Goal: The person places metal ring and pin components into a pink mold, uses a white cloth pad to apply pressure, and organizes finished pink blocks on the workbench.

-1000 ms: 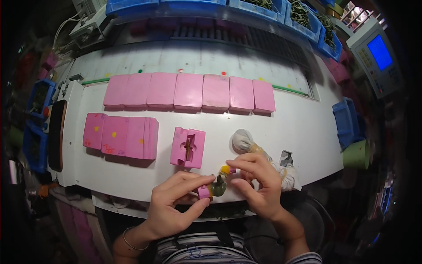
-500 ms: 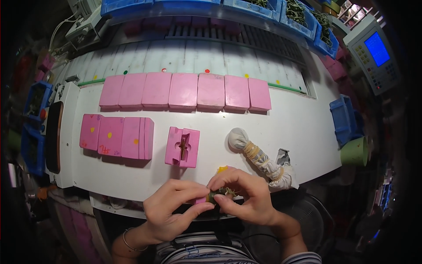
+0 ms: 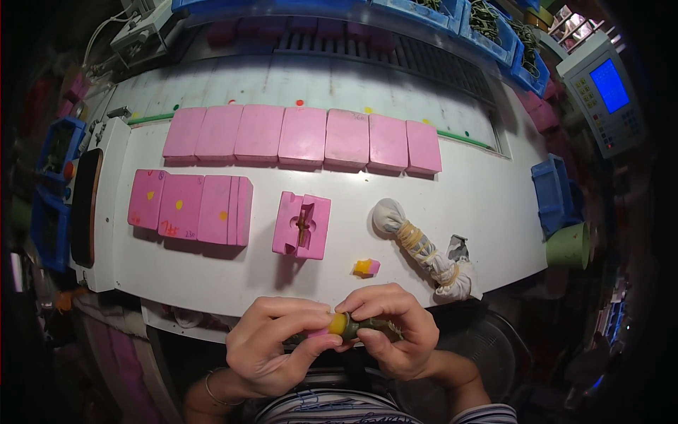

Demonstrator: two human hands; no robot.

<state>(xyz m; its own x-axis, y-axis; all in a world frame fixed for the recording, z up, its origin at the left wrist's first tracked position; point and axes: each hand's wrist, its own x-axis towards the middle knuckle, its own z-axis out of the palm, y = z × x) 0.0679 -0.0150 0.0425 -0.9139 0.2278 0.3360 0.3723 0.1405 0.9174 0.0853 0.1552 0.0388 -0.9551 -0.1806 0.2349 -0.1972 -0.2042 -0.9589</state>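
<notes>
My left hand (image 3: 265, 346) is closed in a pinch on a small pink-and-yellow piece (image 3: 337, 324). Between the thumb and fingers of my right hand (image 3: 402, 332) is a dark green piece (image 3: 352, 327) with a ragged tail, its round end meeting the yellow part. Fingers cover much of both pieces, at the table's front edge. A second pink-and-yellow piece (image 3: 367, 267) lies on the table just beyond my right hand. Farther back stands a pink notched block (image 3: 288, 215), with a brownish stem-like part set upright in its central recess.
Pink blocks (image 3: 302, 138) form a row across the table, and a dotted group (image 3: 180, 205) sits at left. A cloth-wrapped, banded tool (image 3: 420, 247) lies at right. Blue bins (image 3: 487, 32) line the back; a control panel (image 3: 607, 88) stands far right.
My hands have turned slightly, so more of the yellow part and green piece shows. The loose pink-and-yellow piece, partly covered before, is now in full view. The whole view has shifted a little.
</notes>
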